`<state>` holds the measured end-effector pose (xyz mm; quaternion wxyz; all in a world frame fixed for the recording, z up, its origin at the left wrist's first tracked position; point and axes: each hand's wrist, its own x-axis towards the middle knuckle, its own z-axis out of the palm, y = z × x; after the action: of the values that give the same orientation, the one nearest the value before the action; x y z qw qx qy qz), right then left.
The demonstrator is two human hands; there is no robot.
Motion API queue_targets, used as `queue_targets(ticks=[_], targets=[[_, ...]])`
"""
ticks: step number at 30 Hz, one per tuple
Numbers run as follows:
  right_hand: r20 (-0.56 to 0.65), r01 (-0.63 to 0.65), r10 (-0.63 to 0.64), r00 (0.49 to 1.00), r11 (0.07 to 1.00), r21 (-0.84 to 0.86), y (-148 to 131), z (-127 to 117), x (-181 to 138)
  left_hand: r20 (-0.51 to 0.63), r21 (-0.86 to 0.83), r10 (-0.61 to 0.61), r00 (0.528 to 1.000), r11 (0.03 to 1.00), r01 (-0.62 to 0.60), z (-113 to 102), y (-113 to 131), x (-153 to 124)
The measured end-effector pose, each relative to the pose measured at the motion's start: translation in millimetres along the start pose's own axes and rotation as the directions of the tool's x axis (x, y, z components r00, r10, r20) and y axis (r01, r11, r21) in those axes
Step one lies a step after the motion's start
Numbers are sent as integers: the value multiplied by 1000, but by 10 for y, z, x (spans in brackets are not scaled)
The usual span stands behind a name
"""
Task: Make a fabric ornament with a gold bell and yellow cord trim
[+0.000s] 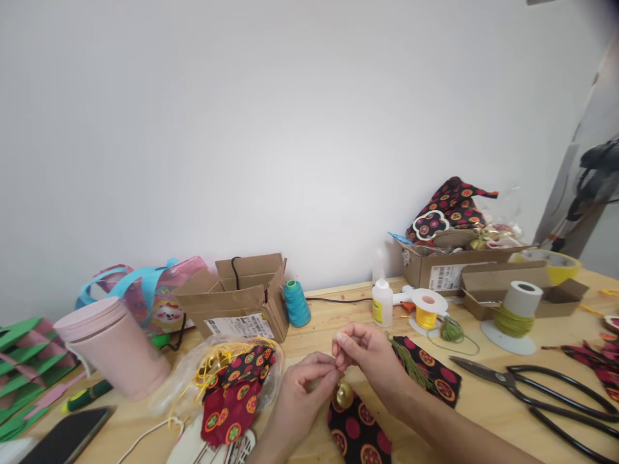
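My left hand (309,385) and my right hand (368,358) meet over the front middle of the table, both with thumb and fingers pinched. What lies between the fingertips is too small to make out. Just under them is a round gold bell (344,395), close to the left fingertips. Below the bell lies a black fabric piece (358,430) with red and orange round motifs. Beyond my right wrist rests a second patterned fabric piece (438,374) with a green tassel (411,364) on it.
Large black-handled scissors (512,380) lie at right, near a spool of green cord (515,322). A glue bottle (382,303), a yellow thread spool (426,317) and a teal thread cone (296,303) stand behind. Left are patterned pouches (236,399), a cardboard box (236,303), a pink tumbler (116,348) and a phone (70,435).
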<state>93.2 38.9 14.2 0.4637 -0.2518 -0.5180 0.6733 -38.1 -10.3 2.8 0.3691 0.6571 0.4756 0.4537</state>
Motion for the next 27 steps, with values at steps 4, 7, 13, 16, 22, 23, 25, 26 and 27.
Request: queue_targets(ticks=[4, 7, 13, 16, 22, 23, 25, 26, 27], targets=[[20, 44, -44, 999, 999, -23, -3, -20, 3, -5, -45, -8, 1000, 999, 7, -16, -66, 5], [67, 77, -72, 995, 994, -81, -3, -56, 8, -15, -67, -24, 1000, 997, 22, -36, -84, 12], [30, 20, -17, 999, 994, -104, 102, -85, 31, -103, -94, -47, 994, 995, 37, -57, -67, 15], [-29, -15, 12, 1000, 995, -95, 173, -39, 25, -98, -83, -40, 994, 996, 32, -54, -67, 17], [-30, -33, 30, 999, 994, -107, 203, 21, 9, -72, -54, -28, 997, 998, 24, -54, -87, 8], [-21, -41, 39, 999, 993, -108, 193, 13, 13, -64, -53, -32, 997, 998, 28, -55, -96, 3], [-5, -38, 37, 999, 993, -114, 155, -18, 26, -61, -58, -56, 997, 997, 53, -59, -116, -6], [0, -27, 27, 1000, 993, -118, 126, -39, 33, -69, -67, -78, 995, 995, 74, -62, -126, -9], [3, -13, 13, 1000, 992, -122, 91, -61, 39, -84, -82, -102, 991, 992, 95, -65, -137, -12]])
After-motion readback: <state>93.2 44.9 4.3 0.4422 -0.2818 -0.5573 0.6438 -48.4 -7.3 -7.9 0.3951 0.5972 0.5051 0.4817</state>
